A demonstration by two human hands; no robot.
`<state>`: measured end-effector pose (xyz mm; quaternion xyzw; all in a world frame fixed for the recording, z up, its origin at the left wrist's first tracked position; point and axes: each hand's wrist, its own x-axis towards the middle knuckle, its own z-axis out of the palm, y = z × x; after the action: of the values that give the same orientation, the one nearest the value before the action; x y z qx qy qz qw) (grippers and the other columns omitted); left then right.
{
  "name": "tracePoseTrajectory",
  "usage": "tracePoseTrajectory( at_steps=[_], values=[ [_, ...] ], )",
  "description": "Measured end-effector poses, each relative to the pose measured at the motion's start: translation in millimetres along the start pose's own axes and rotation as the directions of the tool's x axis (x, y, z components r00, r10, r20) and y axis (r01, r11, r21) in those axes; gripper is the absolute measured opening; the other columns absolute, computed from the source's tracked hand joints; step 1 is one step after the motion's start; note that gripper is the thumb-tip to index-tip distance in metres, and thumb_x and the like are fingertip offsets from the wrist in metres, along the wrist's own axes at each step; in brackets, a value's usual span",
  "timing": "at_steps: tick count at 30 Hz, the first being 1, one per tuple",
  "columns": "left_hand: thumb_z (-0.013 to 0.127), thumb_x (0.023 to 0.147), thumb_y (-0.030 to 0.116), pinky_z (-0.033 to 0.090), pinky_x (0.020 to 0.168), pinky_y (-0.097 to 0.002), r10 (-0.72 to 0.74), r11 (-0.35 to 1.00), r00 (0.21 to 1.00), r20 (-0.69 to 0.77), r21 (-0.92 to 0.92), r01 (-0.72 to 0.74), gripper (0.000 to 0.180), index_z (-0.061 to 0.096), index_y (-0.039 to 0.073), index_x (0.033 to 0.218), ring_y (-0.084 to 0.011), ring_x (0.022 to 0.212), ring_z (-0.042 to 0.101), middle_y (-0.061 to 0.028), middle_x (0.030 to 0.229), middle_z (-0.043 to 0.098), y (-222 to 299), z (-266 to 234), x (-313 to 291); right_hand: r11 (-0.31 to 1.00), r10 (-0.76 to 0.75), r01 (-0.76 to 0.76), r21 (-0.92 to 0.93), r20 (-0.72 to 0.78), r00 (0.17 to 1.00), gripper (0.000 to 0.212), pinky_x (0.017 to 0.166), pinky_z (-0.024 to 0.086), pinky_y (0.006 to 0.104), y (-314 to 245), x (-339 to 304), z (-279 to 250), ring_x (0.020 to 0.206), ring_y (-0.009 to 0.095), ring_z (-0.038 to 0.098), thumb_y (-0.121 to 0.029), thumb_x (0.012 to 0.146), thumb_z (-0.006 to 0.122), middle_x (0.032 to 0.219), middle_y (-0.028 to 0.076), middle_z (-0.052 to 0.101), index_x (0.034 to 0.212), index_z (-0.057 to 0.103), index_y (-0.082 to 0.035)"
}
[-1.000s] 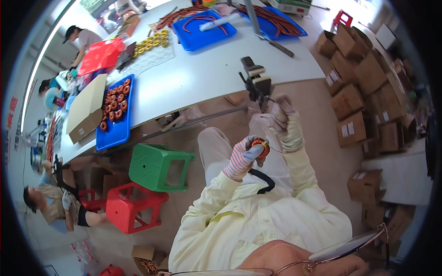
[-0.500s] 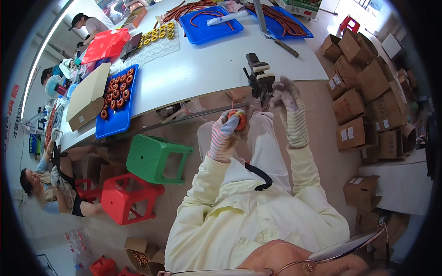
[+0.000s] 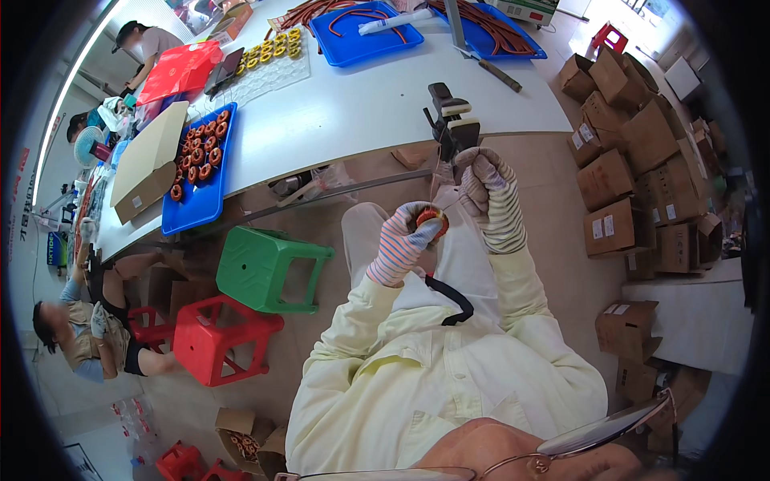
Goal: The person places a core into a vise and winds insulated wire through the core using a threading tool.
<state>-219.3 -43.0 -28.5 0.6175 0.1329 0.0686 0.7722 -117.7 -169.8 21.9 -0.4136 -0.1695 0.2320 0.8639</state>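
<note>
Both gloved hands, left hand (image 3: 409, 236) and right hand (image 3: 481, 180), grip a copper coil (image 3: 431, 218).

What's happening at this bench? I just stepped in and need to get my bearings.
A seated person in striped work gloves holds a small copper-wound ring coil in the left hand. The right hand is raised beside it, just below a black clamp fixture fixed to the edge of the white table. A blue tray of similar coils sits further left on the table, next to a cardboard box. Green and red stools stand on the floor nearby.
</note>
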Motion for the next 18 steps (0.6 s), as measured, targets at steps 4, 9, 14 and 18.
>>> tracePoseTrajectory(
  at_steps=[4, 9, 14, 18],
  values=[
    [0.061, 0.079, 0.007, 0.049, 0.056, -0.0208, 0.082, 0.990, 0.996, -0.023, 0.115, -0.079, 0.021, 0.060, 0.002, 0.099, -0.0078, 0.070, 0.057, -0.0043, 0.083, 0.062, -24, -2, 5, 0.993, -0.007, 0.009, -0.120, 0.016, 1.000, 0.027, 0.033, 0.026, 0.0169, 4, -6, 4, 0.037, 0.001, 0.027, -0.024, 0.090, 0.050, 0.047, -0.005, 0.036, 0.096, 0.058, 0.000],
    [0.061, 0.078, 0.009, 0.049, 0.056, -0.0208, -0.087, 0.993, 0.996, -0.010, -0.085, 0.086, 0.023, 0.059, 0.001, 0.100, -0.0083, 0.067, 0.057, -0.0042, 0.082, 0.062, -35, -8, 12, 0.934, -0.079, 0.065, -0.353, -0.025, 0.997, 0.027, 0.034, 0.025, 0.0172, 12, -13, 2, 0.038, 0.001, 0.029, -0.027, 0.090, 0.050, 0.048, -0.005, 0.041, 0.092, 0.060, -0.002],
    [0.062, 0.077, 0.009, 0.048, 0.068, -0.0230, 0.000, 0.963, 0.996, 0.085, -0.269, 0.023, 0.026, 0.058, -0.001, 0.100, -0.0102, 0.076, 0.057, -0.0046, 0.088, 0.061, -24, -8, 5, 0.987, -0.087, 0.073, -0.142, -0.093, 0.992, 0.043, 0.040, 0.042, 0.0184, -5, -2, -12, 0.044, 0.005, 0.046, -0.038, 0.090, 0.047, 0.078, 0.008, 0.061, 0.105, 0.055, 0.002],
    [0.061, 0.078, 0.010, 0.048, 0.069, -0.0234, 0.019, 0.962, 0.993, 0.117, -0.274, 0.014, 0.027, 0.057, -0.001, 0.101, -0.0114, 0.078, 0.057, -0.0054, 0.089, 0.061, -20, -6, -2, 0.958, 0.220, -0.240, -0.158, -0.131, 0.967, 0.044, 0.041, 0.041, 0.0186, 12, 10, -18, 0.046, 0.005, 0.048, -0.039, 0.089, 0.050, 0.077, 0.007, 0.059, 0.107, 0.053, 0.001]
  ],
)
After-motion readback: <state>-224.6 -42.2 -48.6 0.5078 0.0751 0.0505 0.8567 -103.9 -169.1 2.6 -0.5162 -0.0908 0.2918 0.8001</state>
